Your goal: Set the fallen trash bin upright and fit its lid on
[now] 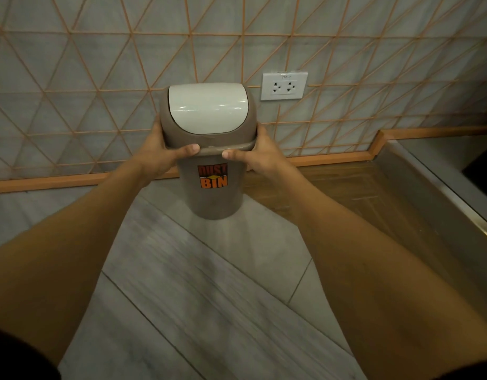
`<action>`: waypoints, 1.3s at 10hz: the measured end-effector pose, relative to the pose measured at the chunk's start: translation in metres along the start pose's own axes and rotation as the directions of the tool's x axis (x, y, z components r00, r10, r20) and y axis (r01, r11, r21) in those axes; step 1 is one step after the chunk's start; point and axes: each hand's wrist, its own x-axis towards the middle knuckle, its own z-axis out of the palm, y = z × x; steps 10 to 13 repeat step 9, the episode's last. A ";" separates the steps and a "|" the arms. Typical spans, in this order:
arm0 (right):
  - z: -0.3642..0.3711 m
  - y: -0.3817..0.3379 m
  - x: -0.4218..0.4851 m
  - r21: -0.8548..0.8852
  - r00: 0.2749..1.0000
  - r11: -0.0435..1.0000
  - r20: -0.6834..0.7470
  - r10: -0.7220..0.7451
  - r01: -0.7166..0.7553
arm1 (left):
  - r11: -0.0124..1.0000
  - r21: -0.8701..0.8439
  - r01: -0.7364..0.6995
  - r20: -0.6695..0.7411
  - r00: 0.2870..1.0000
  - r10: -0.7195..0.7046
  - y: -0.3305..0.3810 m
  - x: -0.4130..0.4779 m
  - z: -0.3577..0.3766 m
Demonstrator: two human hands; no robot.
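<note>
Your bin (213,187) stands upright on the floor (198,283) at frame centre, lid (208,113) seated on top, contents hidden. Your left hand (165,152) and right hand (258,156) clasp the rim from either side, thumbs pressed on its front.

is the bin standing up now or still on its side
Upright. The bin stands base down on the floor, label reading level, lid on top, left hand and right hand at its rim.

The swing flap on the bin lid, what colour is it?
White, set in the taupe lid; the flap shows clearly in the head view.
</note>
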 end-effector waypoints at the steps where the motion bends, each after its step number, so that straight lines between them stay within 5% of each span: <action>1: 0.002 0.000 0.003 -0.017 1.000 1.000 -0.015 0.004 -0.004 | 1.000 0.013 0.009 0.007 1.000 -0.009 -0.001 0.004 -0.001; 6: -0.003 -0.021 -0.004 -0.159 0.977 0.967 0.051 0.208 -0.198 | 0.955 0.198 0.222 -0.123 0.972 -0.200 0.015 -0.002 0.006; 8: -0.028 -0.060 -0.039 -0.396 0.984 0.902 -0.022 0.175 -0.170 | 0.846 0.520 0.119 -0.165 0.986 -0.037 0.048 -0.050 -0.008; 9: -0.045 -0.105 -0.065 -0.599 0.991 0.790 -0.060 0.119 -0.131 | 0.755 0.648 0.100 -0.117 0.993 -0.032 0.087 -0.073 -0.026; 13: -0.045 -0.105 -0.065 -0.599 0.991 0.790 -0.060 0.119 -0.131 | 0.755 0.648 0.100 -0.117 0.993 -0.032 0.087 -0.073 -0.026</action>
